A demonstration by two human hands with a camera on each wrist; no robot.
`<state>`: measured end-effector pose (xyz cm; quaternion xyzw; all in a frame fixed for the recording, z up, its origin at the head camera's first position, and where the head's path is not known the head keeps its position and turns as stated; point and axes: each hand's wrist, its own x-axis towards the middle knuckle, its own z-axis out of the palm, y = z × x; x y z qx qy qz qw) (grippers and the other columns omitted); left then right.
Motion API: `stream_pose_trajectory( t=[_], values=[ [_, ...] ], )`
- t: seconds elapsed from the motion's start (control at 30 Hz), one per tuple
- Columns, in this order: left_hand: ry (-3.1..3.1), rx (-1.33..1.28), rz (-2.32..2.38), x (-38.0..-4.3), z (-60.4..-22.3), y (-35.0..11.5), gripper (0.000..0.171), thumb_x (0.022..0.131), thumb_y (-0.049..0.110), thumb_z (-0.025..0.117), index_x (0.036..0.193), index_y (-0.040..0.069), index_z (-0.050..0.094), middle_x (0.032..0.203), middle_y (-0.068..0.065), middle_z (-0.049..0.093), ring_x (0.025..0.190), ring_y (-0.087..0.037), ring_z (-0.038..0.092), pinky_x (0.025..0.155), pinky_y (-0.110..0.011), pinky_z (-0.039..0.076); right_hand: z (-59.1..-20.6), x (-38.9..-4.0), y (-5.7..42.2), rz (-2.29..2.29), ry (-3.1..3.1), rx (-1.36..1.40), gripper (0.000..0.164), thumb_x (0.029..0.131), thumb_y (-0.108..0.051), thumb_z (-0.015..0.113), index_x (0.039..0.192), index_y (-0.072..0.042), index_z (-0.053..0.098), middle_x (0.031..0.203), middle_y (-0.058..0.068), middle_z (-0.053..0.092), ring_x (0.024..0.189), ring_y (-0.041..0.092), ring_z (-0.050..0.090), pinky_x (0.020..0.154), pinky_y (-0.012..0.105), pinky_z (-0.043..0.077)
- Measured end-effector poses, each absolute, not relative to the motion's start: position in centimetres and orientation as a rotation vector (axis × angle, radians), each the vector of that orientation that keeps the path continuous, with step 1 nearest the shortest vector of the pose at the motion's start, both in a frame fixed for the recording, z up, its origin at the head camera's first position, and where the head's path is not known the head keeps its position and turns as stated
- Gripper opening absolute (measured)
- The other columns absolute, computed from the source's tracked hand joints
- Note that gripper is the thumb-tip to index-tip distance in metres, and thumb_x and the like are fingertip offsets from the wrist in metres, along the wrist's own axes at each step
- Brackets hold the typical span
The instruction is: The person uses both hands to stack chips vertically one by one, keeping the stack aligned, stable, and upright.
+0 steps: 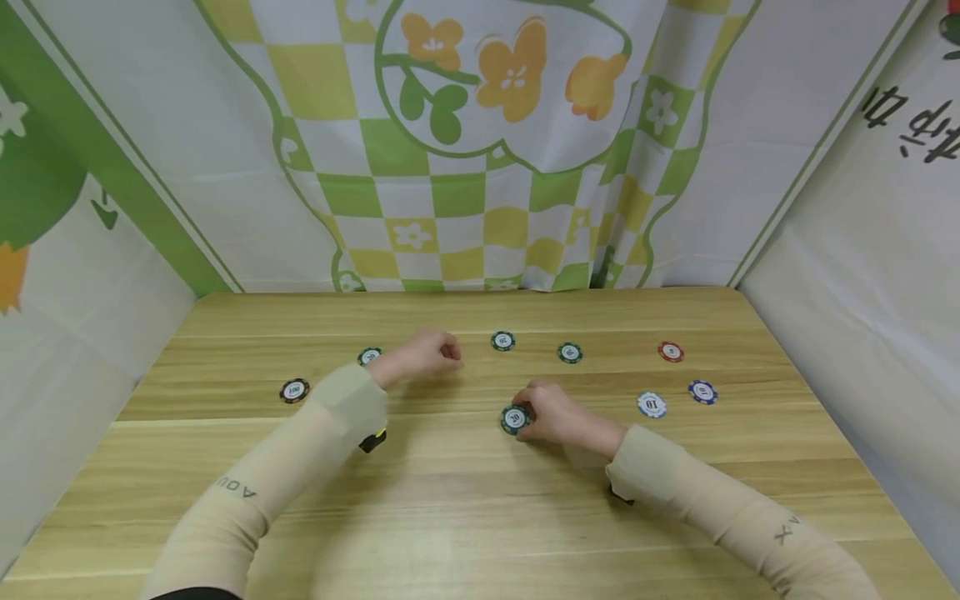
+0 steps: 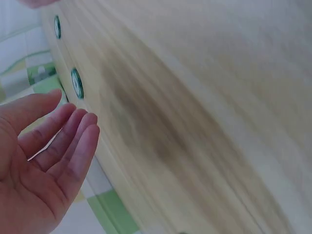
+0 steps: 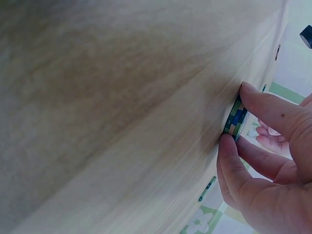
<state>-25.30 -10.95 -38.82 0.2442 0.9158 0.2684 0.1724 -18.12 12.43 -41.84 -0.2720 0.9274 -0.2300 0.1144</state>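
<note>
My right hand point(image 1: 558, 414) pinches a short stack of poker chips point(image 1: 514, 419) between thumb and fingers, low over the wooden table. A green chip marked 20 tops that stack, and the right wrist view shows green and blue edges layered in the chip stack point(image 3: 236, 118). My left hand point(image 1: 427, 353) hovers over the table further back, fingers loosely curled, holding nothing. In the left wrist view its palm point(image 2: 46, 161) is bare, with a green chip point(image 2: 77, 83) beyond the fingertips. Behind my left wrist lies another green chip point(image 1: 370, 356), partly covered by the sleeve.
A black 100 chip point(image 1: 294, 390) lies at the left. Two green chips, one at the back middle point(image 1: 503, 341) and one right of it point(image 1: 570, 352), lie flat. Rightward are a red chip point(image 1: 671, 352), a blue chip point(image 1: 703, 392) and a white-and-blue chip point(image 1: 652, 405). A patterned curtain point(image 1: 465, 208) hangs behind.
</note>
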Motion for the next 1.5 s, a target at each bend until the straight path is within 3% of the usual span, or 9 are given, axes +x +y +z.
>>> stream_pose_trajectory(
  t=[0.23,0.6,0.9,1.3,1.5],
  values=[
    [2.731,0.676,0.671,-25.9,-39.1,-12.7,0.017,0.088,0.012,0.059,0.096,-0.003,0.062,0.095,-0.014,0.063,0.09,-0.027,0.058,0.08,-0.039,0.047,-41.8,-18.0,12.4,-0.676,2.712,-0.808,0.042,0.07,-0.012,0.08,0.105,0.005,0.063,0.087,0.005,0.056,0.077,0.013,0.053,0.065,0.023,0.046],
    [2.884,0.631,0.384,-26.6,-38.8,-14.6,0.018,0.087,0.008,0.056,0.099,-0.005,0.061,0.1,-0.019,0.063,0.093,-0.032,0.059,0.08,-0.043,0.048,-41.7,-18.1,12.4,-0.667,2.708,-0.784,0.043,0.071,-0.012,0.079,0.106,0.004,0.063,0.088,0.005,0.056,0.077,0.013,0.052,0.066,0.024,0.046],
    [2.98,0.668,0.214,-26.4,-39.8,-16.6,0.015,0.085,0.005,0.057,0.095,-0.006,0.062,0.094,-0.021,0.063,0.085,-0.033,0.061,0.076,-0.043,0.05,-41.7,-18.0,12.4,-0.67,2.708,-0.777,0.043,0.071,-0.012,0.079,0.106,0.004,0.063,0.088,0.005,0.055,0.077,0.013,0.05,0.066,0.024,0.046],
    [2.935,0.591,0.22,-25.9,-40.5,-18.8,0.023,0.086,0.001,0.056,0.107,-0.009,0.059,0.107,-0.026,0.06,0.1,-0.039,0.056,0.087,-0.047,0.045,-41.7,-18.0,12.4,-0.677,2.706,-0.758,0.043,0.071,-0.011,0.079,0.107,0.004,0.062,0.089,0.006,0.055,0.077,0.013,0.051,0.066,0.025,0.046],
    [2.911,0.54,0.262,-25.6,-40.6,-19.5,0.023,0.086,-0.001,0.05,0.106,-0.008,0.06,0.105,-0.024,0.06,0.098,-0.038,0.056,0.084,-0.047,0.046,-41.7,-17.9,12.4,-0.667,2.721,-0.768,0.043,0.07,-0.012,0.08,0.106,0.004,0.063,0.089,0.006,0.055,0.077,0.014,0.051,0.067,0.025,0.046]
  ],
)
